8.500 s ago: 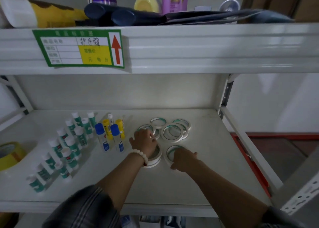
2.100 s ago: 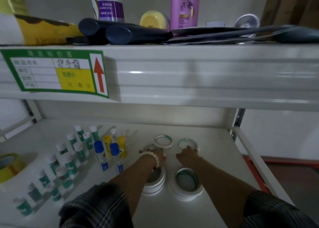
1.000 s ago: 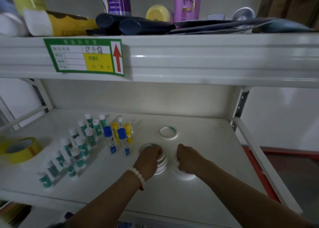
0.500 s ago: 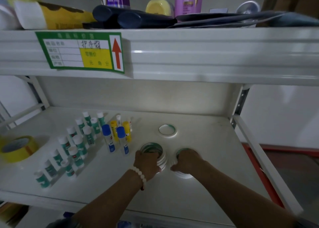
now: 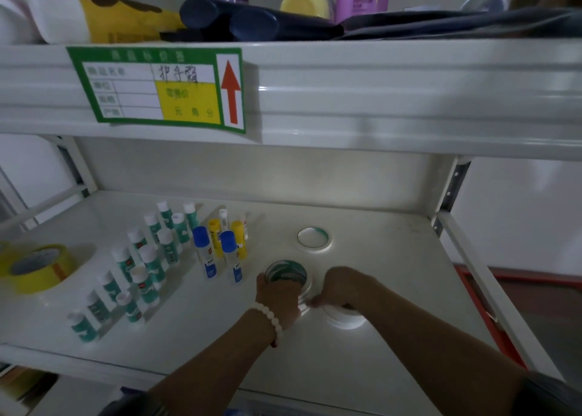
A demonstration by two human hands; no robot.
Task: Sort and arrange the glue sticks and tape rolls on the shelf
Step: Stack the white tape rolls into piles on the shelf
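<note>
White tape stack (image 5: 304,277), green inner core, near upright white-capped glue sticks (image 5: 148,267)

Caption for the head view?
Left hand grips the left tape stack, right hand the right tape stack, beside upright glue sticks.

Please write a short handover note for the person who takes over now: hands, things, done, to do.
Hands: left hand grips the left tape stack; right hand holds the right tape stack, beside it.
Done: glue sticks stand in rows, grouped by colour; white rolls in two stacks.
To do: one single white roll lies behind the stacks; yellow tape roll sits apart, far left.
</note>
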